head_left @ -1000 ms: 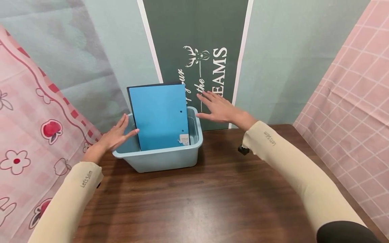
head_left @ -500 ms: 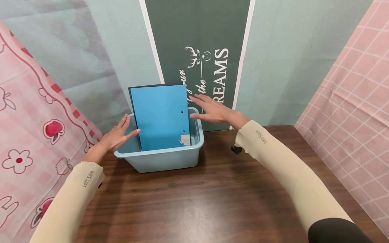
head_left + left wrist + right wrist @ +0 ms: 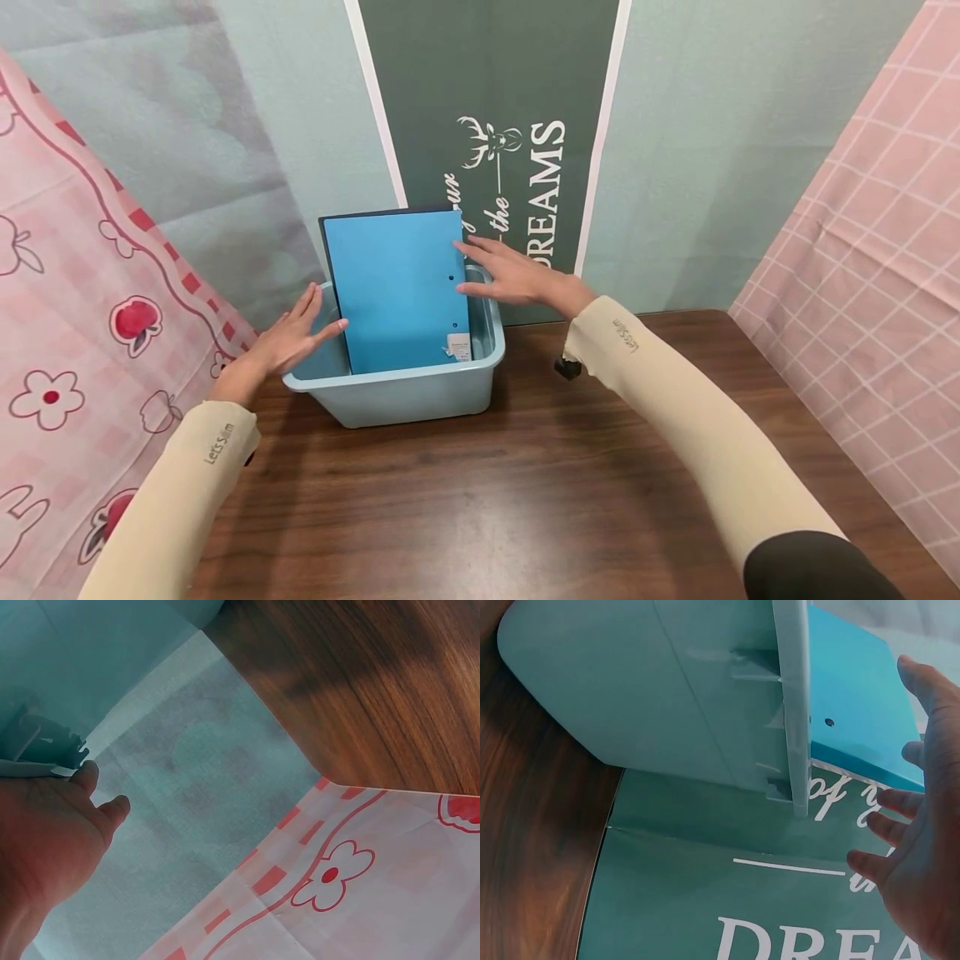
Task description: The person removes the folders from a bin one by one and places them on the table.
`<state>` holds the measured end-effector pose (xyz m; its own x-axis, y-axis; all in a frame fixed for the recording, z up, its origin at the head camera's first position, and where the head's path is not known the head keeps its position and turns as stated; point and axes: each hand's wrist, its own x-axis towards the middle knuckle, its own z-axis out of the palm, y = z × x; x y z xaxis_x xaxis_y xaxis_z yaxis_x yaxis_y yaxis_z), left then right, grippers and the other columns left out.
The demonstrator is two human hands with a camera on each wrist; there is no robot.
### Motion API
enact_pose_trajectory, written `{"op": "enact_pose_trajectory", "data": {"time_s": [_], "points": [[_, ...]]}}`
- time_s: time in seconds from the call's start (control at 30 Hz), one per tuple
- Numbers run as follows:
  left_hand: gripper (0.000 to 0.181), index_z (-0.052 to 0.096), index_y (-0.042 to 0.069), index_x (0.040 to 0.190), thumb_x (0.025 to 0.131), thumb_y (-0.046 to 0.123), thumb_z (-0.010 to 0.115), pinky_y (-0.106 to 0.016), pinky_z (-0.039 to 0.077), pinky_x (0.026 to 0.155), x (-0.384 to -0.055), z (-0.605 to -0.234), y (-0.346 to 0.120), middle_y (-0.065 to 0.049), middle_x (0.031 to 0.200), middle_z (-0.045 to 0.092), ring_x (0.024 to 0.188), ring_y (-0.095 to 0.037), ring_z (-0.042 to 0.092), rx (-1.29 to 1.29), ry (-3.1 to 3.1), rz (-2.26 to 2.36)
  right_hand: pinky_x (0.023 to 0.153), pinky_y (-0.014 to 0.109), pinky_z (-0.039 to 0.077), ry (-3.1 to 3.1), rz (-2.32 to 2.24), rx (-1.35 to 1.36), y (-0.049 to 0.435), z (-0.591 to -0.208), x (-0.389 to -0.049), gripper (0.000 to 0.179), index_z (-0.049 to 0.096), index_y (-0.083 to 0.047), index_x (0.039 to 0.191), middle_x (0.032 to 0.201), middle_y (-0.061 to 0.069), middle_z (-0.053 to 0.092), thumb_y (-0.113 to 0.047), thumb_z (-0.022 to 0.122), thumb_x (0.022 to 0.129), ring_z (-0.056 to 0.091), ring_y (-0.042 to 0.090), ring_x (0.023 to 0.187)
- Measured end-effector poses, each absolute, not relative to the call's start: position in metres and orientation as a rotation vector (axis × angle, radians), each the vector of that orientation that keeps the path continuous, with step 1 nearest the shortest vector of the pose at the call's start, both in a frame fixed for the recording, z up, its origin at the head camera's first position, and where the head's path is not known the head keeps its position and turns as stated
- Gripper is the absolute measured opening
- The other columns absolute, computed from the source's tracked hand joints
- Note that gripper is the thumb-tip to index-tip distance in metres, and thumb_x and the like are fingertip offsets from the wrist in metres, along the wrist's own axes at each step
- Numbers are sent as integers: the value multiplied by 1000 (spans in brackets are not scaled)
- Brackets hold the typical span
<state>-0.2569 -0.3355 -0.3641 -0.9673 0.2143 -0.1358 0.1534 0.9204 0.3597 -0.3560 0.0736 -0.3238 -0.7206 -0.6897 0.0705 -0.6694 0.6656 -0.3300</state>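
A light blue plastic tub [image 3: 405,400] stands on the table. Upright inside it, leaning slightly back, is a flat blue binder [image 3: 397,283] with dark edges, two small rivets and a white label [image 3: 458,347] low on the right. My left hand [image 3: 291,340] is at the tub's left end, fingers straight and thumb toward the binder's left edge; in the left wrist view the hand [image 3: 49,832] lies against the tub's rim. My right hand [image 3: 510,273], fingers spread, hovers by the binder's right edge above the rim. The right wrist view shows a gap between this hand [image 3: 922,847] and the binder [image 3: 862,697].
The brown wooden table [image 3: 465,508] extends in front and to the right of the tub. Behind hangs a green cloth [image 3: 487,67] with white lettering. A pink patterned cloth [image 3: 67,333] borders the left, a pink checked cloth [image 3: 862,292] the right.
My right hand has moved left, from beyond the tub's right rim to the binder's right edge. My left hand, the tub and the binder look still, apart from a slight view shift.
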Motion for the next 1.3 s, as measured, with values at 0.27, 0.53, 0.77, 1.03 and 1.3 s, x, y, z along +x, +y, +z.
{"op": "enact_pose_trajectory", "data": {"time_s": [0.27,0.53,0.77,1.03,1.3], "points": [[97,-14,12,168,107,69,35,-69,1,126,-256,-365,-334,-12,176,-21,162,-47,-3,266,2914,529,126,62,25,2787,-645,-1129,66,-329,-364,87,21,-28,172,177,12,16,-63,55,101,20,35,162],[97,-14,11,168,107,68,35,-68,2,126,-254,-365,-334,-13,176,-21,162,-46,-3,263,2915,551,126,60,27,2746,-782,-1123,58,-335,-368,90,24,-24,171,175,16,19,-57,65,98,24,36,160],[97,-15,13,168,107,69,35,-69,2,126,-255,-365,-334,-11,176,-21,162,-46,-3,264,2920,555,121,54,37,2753,-920,-1098,52,-339,-372,91,30,-22,169,169,19,26,-52,73,95,37,34,150],[97,-15,12,168,107,69,35,-68,3,126,-257,-366,-335,-11,176,-21,163,-44,-4,266,2922,550,118,45,45,2650,-1161,-1019,47,-338,-370,90,34,-21,168,159,19,28,-44,79,94,48,35,141],[97,-16,12,168,107,69,34,-68,1,127,-264,-366,-337,-11,176,-22,162,-44,-5,270,2916,563,115,46,47,2644,-1213,-987,43,-337,-370,89,38,-23,166,155,19,28,-41,84,92,55,37,134]]}}
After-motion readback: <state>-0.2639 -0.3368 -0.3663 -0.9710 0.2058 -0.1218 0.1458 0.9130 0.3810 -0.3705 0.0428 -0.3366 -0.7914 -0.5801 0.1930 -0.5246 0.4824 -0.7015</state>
